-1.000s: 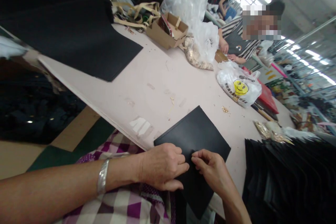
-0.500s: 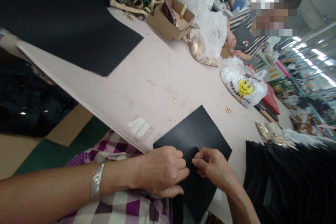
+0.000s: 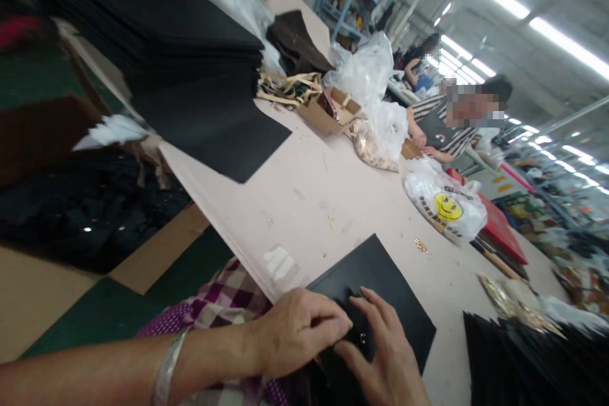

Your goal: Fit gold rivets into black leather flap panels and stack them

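A black, leather-like panel [image 3: 380, 273] lies at the near edge of the table. Over its left part is my left hand [image 3: 304, 333], its thumb and fingers closed together in a pinch; whatever sits between the tips is hidden. My right hand [image 3: 385, 349] is above the panel with thumb and fingers spread, holding nothing that I can see. A small gold-coloured metal piece [image 3: 363, 337] shows on the panel between the right thumb and fingers. The panel's lower part is covered by both hands.
Stacked black panels [image 3: 200, 44] stand at the far left, more black sheets [image 3: 514, 355] at the right. Small gold pieces [image 3: 421, 245] lie on the table [image 3: 309, 171]. Beyond are a smiley plastic bag [image 3: 464, 203], a cardboard box [image 3: 323, 115] and a person [image 3: 438, 124] working opposite.
My right hand has gone from a pinch to spread fingers, and the gold piece now shows. My left hand has moved closer to it, fingertips pressed together. The camera view has tilted up.
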Demonstrator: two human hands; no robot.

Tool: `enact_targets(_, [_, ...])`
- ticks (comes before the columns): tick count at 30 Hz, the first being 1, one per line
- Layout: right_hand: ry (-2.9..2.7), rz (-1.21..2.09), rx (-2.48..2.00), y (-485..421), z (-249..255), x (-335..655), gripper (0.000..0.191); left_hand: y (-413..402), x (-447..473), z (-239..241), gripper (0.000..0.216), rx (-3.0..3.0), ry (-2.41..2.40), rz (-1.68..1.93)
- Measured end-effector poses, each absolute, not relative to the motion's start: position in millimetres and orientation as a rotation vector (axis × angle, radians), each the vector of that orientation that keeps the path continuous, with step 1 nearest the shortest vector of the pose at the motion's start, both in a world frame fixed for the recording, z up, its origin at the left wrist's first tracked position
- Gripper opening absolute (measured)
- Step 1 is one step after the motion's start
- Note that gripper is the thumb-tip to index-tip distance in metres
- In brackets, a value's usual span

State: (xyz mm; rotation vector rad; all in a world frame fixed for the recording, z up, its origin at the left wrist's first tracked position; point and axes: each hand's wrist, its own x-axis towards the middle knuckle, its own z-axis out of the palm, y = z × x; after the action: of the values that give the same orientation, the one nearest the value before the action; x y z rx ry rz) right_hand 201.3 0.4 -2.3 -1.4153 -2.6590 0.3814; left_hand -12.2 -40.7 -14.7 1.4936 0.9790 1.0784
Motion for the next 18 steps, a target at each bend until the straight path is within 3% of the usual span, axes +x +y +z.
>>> enact_targets(3, [-2.875, 0.183, -1.038, -17.8, -21.3, 186.2, 0.075, -40.4, -29.1, -5.4, 0.039, 0.651, 0.834, 1.131])
enact_targets(6, [-2.976, 0.168, -1.022, -17.5, -25.0, 191.3, 0.065, -38.9, -43.3, 1.0, 0.045, 0.186, 0.625, 1.135])
enact_targets(12, [-2.925, 0.309, -1.334, 9.3, 2.9, 234.9, 0.048, -45.6, -55.4, 2.6, 0.052, 0.045, 0.495, 1.182])
enact_targets(18, [-2.497, 0.62, -1.184, -14.1, 17.5, 146.0, 0.031, -54.0, -55.3, -8.6, 0.056, 0.109, 0.484, 1.23])
